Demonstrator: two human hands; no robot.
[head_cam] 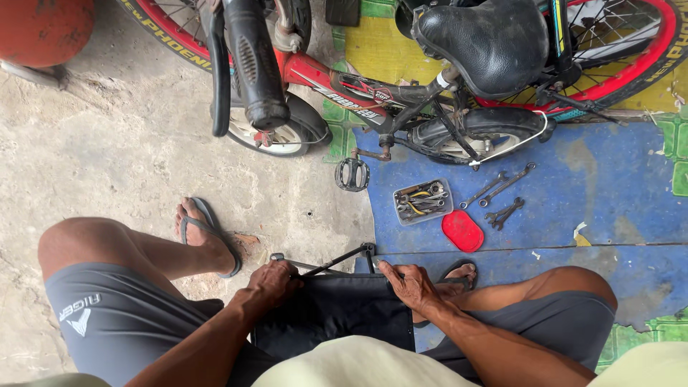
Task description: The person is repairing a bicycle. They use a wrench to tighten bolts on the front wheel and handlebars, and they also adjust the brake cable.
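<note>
Bicycle (401, 93) dominates my view: small red-framed kid's bike lying along the far edge of the floor, black saddle (484, 43) at far right, black handlebar grip (254, 68) pointing toward me at far left, one black pedal (352, 174) sticking out low in the middle. Concrete floor (107, 158) covers the left half; a painted blue patch (609, 186) covers the right half, with yellow and green bands at its far edge.

Black folding stool seat (337, 308) sits between my knees at the near edge, fabric stretched over a thin metal frame whose crossed struts (344, 256) show at its far edge. Left hand (276, 281) is on the seat's far left corner, fingers curled tight together over the frame edge. Right hand (410, 285) is on the far right corner, fingers pressed together and lying flat over the fabric, thumb out toward the strut. Neither is lifted off it.

Both feet wear flip-flops (208, 233), the left on concrete, the right on blue just beyond the right hand.

On the blue patch, past the stool: open clear plastic box of small tools (423, 201), red oval lid (463, 231) just beside it on the near side, three loose wrenches (502, 190) to the right of the box, close together.
</note>
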